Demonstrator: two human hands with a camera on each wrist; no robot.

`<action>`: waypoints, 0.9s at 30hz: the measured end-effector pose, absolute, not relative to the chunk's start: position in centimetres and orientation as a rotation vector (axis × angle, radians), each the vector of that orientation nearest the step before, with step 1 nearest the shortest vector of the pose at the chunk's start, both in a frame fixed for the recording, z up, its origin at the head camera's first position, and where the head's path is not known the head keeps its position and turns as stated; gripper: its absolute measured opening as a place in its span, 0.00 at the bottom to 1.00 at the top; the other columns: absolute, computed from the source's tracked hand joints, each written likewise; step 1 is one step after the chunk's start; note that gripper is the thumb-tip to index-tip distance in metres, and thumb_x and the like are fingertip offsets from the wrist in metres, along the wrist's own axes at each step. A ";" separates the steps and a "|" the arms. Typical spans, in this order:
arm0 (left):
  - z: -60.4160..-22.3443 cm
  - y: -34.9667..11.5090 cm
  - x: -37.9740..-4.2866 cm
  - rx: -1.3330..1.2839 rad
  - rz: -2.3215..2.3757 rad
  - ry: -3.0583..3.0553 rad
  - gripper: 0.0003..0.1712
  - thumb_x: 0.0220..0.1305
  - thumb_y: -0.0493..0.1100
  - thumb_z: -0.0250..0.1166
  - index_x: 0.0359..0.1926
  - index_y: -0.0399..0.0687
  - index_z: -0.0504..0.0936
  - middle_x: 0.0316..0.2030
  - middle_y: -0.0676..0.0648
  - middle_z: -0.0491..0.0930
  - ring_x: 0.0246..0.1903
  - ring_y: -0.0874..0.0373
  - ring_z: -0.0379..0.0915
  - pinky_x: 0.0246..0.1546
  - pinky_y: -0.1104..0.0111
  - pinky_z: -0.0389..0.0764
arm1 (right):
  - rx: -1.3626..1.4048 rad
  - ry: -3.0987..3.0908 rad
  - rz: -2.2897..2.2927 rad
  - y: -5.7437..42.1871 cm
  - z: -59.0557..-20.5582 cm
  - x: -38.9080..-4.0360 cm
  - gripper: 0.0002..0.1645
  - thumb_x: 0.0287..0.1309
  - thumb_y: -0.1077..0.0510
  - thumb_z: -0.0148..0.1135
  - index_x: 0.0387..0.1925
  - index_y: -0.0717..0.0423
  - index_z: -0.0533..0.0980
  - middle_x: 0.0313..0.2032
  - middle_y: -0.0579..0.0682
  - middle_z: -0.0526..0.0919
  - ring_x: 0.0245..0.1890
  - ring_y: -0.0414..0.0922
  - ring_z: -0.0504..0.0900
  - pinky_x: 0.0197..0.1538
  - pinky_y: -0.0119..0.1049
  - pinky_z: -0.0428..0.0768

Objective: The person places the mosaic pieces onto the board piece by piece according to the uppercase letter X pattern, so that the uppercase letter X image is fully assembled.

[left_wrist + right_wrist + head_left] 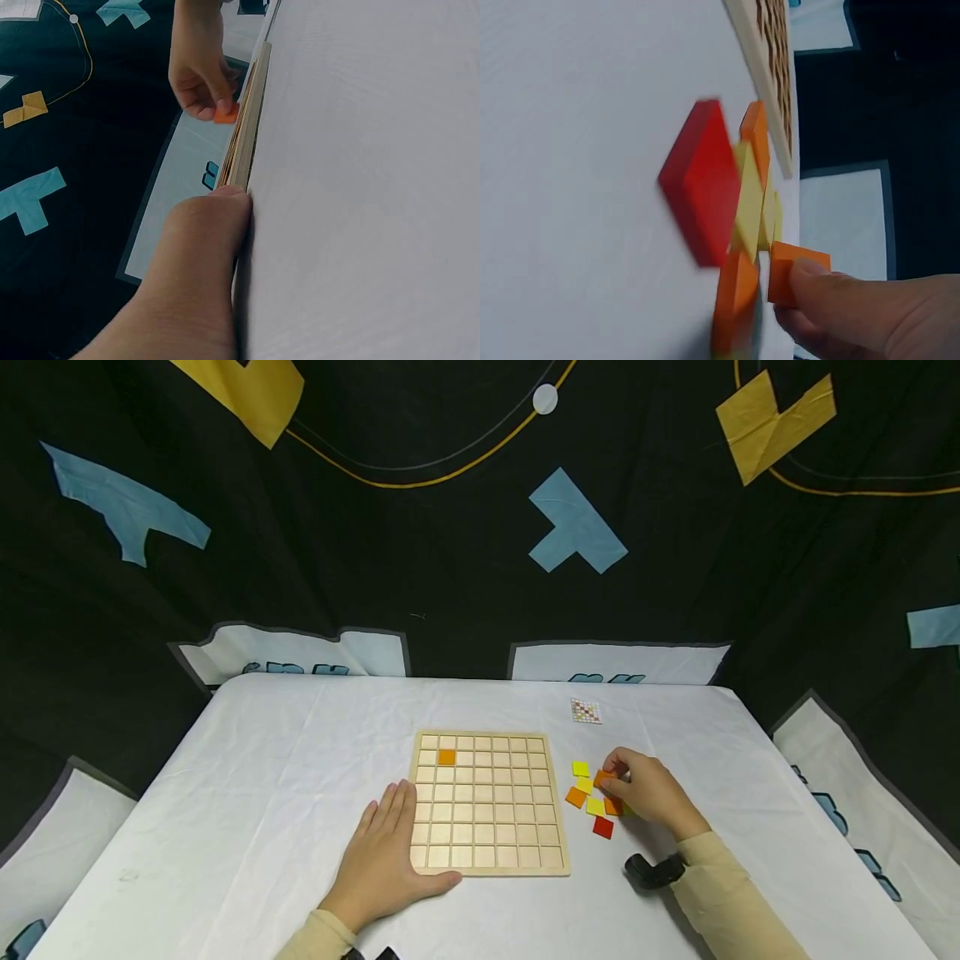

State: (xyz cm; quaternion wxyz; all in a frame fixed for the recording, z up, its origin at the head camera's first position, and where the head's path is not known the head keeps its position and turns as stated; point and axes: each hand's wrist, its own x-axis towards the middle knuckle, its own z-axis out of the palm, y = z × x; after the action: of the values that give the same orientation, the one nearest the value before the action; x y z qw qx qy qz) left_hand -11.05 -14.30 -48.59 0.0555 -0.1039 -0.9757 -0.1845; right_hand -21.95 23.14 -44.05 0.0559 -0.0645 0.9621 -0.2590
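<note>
Fingers [621,759] of the right hand [649,790] pinch an orange tile [602,778] right of the gridded board [510,872], left hand [384,857] straight-fingered at its left edge (head) | left thumb [204,229] against the board's near edge (left wrist) | same tile, red tile [702,180] nearer (right wrist)

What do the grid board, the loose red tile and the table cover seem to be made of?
Board: probably wood, matte, judging by its pale tan colour and light frame.
Red tile: painted wood or plastic; its even colour and thick, flat sides fit both.
Table cover: likely woven cloth, matte white, given its soft creases.
</note>
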 end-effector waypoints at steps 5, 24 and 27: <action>-48.5 -14.4 -11.0 -0.318 -0.559 -2.975 0.78 0.42 0.88 0.57 0.76 0.33 0.51 0.77 0.37 0.50 0.78 0.42 0.43 0.76 0.46 0.49 | -0.200 2.898 -0.870 20.9 -43.7 -22.4 0.08 0.60 0.54 0.69 0.38 0.47 0.76 0.35 0.46 0.82 0.28 0.43 0.74 0.26 0.33 0.74; -48.7 -14.3 -11.2 -0.315 -0.557 -2.963 0.79 0.40 0.87 0.59 0.76 0.33 0.50 0.77 0.37 0.49 0.78 0.43 0.44 0.76 0.47 0.49 | -0.592 2.834 -1.042 8.7 -44.6 -23.0 0.07 0.60 0.52 0.70 0.37 0.44 0.78 0.32 0.38 0.82 0.35 0.37 0.79 0.44 0.37 0.78; -48.7 -14.3 -11.2 -0.310 -0.542 -2.962 0.79 0.40 0.87 0.59 0.76 0.33 0.51 0.77 0.37 0.50 0.78 0.43 0.44 0.76 0.48 0.49 | -0.617 2.818 -1.050 7.5 -44.9 -23.1 0.07 0.60 0.51 0.69 0.38 0.44 0.78 0.31 0.38 0.82 0.34 0.36 0.79 0.44 0.36 0.78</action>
State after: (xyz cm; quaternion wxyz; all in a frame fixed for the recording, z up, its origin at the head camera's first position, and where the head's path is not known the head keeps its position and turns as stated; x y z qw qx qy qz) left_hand -11.18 -14.32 -48.68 0.0573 -0.1023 -0.9769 -0.1787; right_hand -23.12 7.48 -44.87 0.0359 -0.2007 0.9174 -0.3417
